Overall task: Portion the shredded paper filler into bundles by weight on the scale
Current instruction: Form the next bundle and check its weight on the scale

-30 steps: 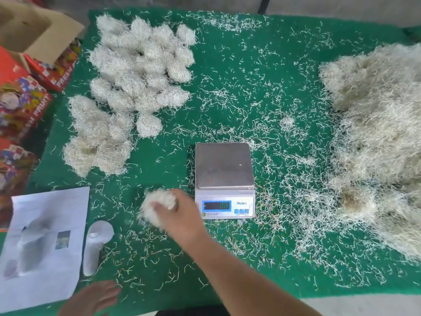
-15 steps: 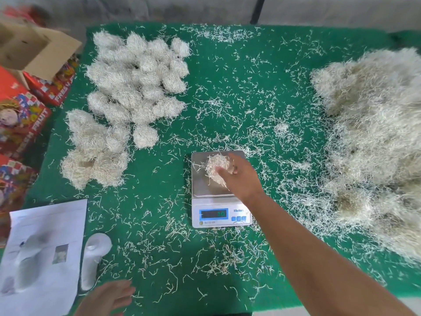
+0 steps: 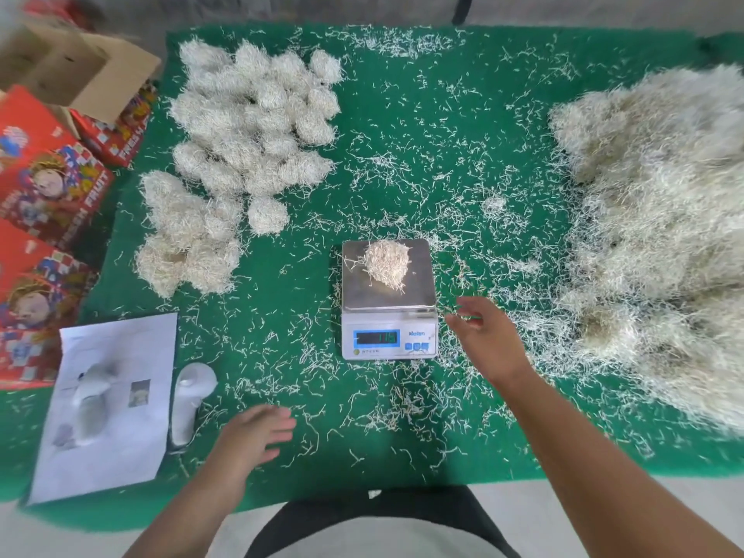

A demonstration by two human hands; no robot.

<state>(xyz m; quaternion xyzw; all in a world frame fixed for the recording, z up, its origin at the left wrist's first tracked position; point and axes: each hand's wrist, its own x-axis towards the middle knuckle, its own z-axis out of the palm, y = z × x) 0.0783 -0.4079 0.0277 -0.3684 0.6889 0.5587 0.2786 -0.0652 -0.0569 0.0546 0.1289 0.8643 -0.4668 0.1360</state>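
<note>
We have a bundle (image 3: 385, 267) sitting on the scale (image 3: 388, 300) at mid-counter, so we judge this the weighing step. Our right hand (image 3: 489, 340) hovers just beside the scale, grip spread and empty; our left hand (image 3: 257, 432) rests open on the counter (image 3: 463, 134). Next we read the display (image 3: 376, 337), then trim or top up from the heap (image 3: 660, 235).

We see red fruit boxes (image 3: 48, 187) and an open carton (image 3: 80, 70) at left, a printed sheet (image 3: 108, 400) beside a white device (image 3: 189, 400).
</note>
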